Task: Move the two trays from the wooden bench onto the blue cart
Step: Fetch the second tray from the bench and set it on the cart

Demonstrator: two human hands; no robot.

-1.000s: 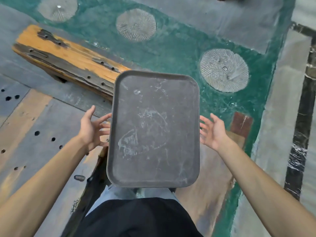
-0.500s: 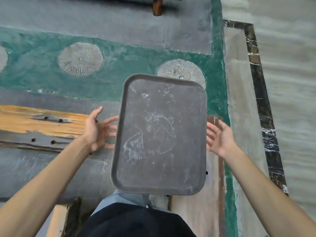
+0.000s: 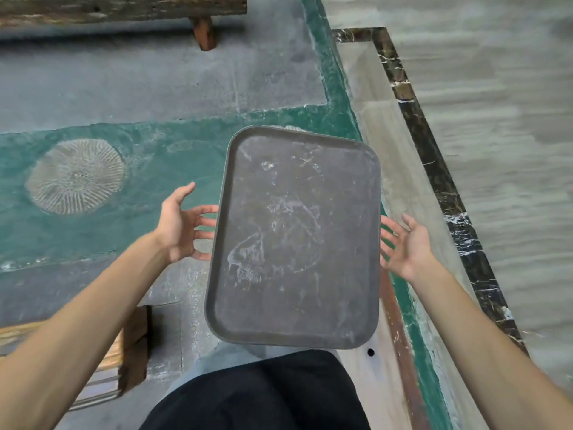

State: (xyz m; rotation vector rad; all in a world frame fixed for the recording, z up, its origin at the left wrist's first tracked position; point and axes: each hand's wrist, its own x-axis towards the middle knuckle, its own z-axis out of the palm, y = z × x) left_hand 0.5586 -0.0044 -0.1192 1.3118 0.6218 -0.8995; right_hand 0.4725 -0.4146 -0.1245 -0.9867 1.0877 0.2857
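Observation:
A scuffed dark grey tray (image 3: 294,237) is carried level in front of my body, long side pointing away from me. My left hand (image 3: 178,225) is at its left edge with the fingers reaching under the rim and the thumb raised. At the right edge, my right hand (image 3: 409,243) also has its fingers tucked beneath the tray. The end of the wooden bench (image 3: 124,352) shows at the lower left, behind my left forearm. No second tray and no blue cart are in view.
Below is a grey and green floor with a round ribbed disc (image 3: 76,176) at the left. A dark marble strip (image 3: 434,169) runs diagonally on the right. Another weathered wooden bench (image 3: 124,7) with a leg crosses the top edge.
The view has swung to the right with the tray still between both hands. The wooden bench has slid from mid left to the lower left corner, and a second bench has come into view at the top.

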